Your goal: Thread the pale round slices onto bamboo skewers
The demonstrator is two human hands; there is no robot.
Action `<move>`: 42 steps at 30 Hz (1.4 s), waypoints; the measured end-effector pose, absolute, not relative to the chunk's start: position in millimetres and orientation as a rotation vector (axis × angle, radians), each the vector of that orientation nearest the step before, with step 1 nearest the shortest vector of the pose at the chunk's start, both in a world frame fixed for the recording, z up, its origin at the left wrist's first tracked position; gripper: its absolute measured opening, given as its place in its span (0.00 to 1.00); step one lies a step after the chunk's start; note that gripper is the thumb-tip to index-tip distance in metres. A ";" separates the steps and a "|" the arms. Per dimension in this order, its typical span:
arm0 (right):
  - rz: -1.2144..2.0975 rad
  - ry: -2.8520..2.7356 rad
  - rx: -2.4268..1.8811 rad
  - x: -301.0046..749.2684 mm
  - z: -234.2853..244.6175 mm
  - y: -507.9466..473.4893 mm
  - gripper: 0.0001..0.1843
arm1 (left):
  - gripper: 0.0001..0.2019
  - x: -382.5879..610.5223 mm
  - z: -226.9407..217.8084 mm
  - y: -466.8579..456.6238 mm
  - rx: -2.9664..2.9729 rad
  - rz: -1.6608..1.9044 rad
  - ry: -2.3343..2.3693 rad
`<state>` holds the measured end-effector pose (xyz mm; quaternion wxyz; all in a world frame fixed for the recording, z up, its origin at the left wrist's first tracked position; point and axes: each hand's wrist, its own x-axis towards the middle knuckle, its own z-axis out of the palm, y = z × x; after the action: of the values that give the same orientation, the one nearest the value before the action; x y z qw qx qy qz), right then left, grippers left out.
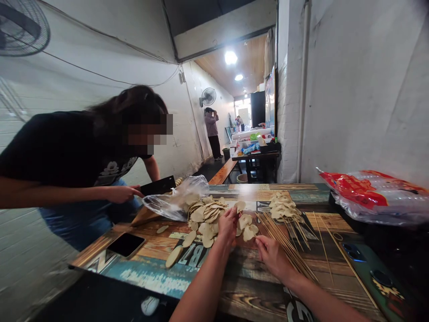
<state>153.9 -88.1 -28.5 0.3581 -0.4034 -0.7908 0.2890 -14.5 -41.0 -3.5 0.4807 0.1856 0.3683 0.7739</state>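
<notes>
My left hand (229, 225) is closed, with a thin pale slice (240, 206) pinched at its fingertips. Closed too, my right hand (271, 256) grips the end of a bamboo skewer threaded with several pale slices (249, 229); most of its stick is hidden. Left of my hands lies a heap of loose slices (206, 214), partly under a clear plastic bag (182, 197). A bundle of bare bamboo skewers (288, 248) rests just right of my right hand. Behind it are piled skewers loaded with slices (284, 206).
A co-worker (83, 147) leans over the table's left end, holding a broad dark-bladed knife (158, 185). A phone (126, 245) lies at the front left, another phone (351, 252) at the right. A red-and-clear plastic package (378, 192) sits at the far right.
</notes>
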 end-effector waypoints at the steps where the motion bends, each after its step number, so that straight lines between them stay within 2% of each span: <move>1: 0.735 -2.038 -1.039 153.6 -28.1 -87.9 0.22 | 0.16 -13.4 -3.2 -41.4 0.461 1.890 0.903; 9: 0.723 -1.978 -1.032 151.5 -23.2 -83.4 0.20 | 0.16 -7.0 -0.8 -45.6 0.510 1.812 0.882; 30: 0.725 -2.046 -1.022 154.4 -23.8 -82.3 0.21 | 0.06 -6.7 5.2 -44.6 0.419 1.701 0.859; 42: 0.734 -2.010 -1.087 157.0 -26.4 -78.4 0.19 | 0.05 -18.3 1.3 -40.4 0.460 1.632 0.778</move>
<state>157.0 -78.4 -26.4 0.3624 -0.4221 -0.7806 0.2849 -18.3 -40.4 1.3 0.5957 0.1981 0.3350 0.7026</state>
